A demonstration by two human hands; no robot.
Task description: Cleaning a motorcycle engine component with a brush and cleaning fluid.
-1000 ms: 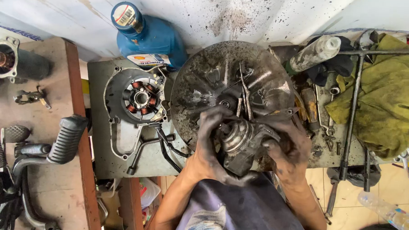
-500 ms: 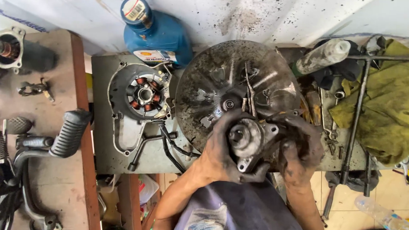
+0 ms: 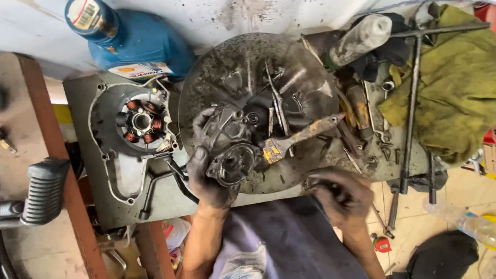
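Now left hand (image 3: 205, 179) gripping engine part (image 3: 228, 150), seemingly

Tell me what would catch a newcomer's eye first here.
Probably the big grimy round pan at the centre, where the left hand grips a dirty metal engine part beside a worn brush. Next, the blue oil bottle at upper left and the olive rag at right.

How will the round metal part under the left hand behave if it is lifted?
The metal engine part is probably heavy for its size, being thick cast metal. It looks greasy, like the left hand, so it may slip. Resting in the shallow round tray, it seems unlikely to roll.
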